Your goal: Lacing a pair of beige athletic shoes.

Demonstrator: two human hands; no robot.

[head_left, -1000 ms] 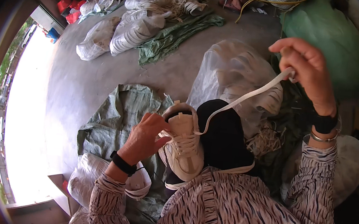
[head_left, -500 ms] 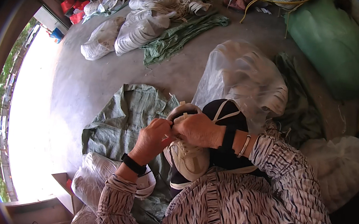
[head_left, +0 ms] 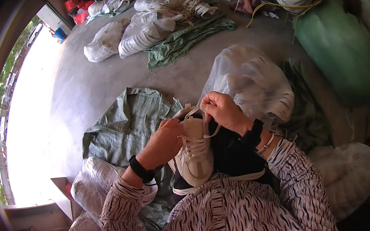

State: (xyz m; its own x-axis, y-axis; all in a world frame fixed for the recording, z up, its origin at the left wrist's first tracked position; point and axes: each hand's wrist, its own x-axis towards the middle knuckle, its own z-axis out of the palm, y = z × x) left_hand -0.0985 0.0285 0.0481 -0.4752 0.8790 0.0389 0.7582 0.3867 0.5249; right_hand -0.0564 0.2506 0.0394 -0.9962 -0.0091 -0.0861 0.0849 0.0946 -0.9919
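Our right fingers (head_left: 209, 101) pinch the lace (head_left: 197, 147); below them the shoe (head_left: 198, 167) points toe toward us, touching our nearer left fingers (head_left: 172, 124), whose grip we can't tell.

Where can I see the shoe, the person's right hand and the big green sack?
Shoe (head_left: 196, 151): head view, on its laced upper.
Right hand (head_left: 226, 113): head view, on the back of the hand.
Big green sack (head_left: 345, 54): head view, on the middle of its bulging side.
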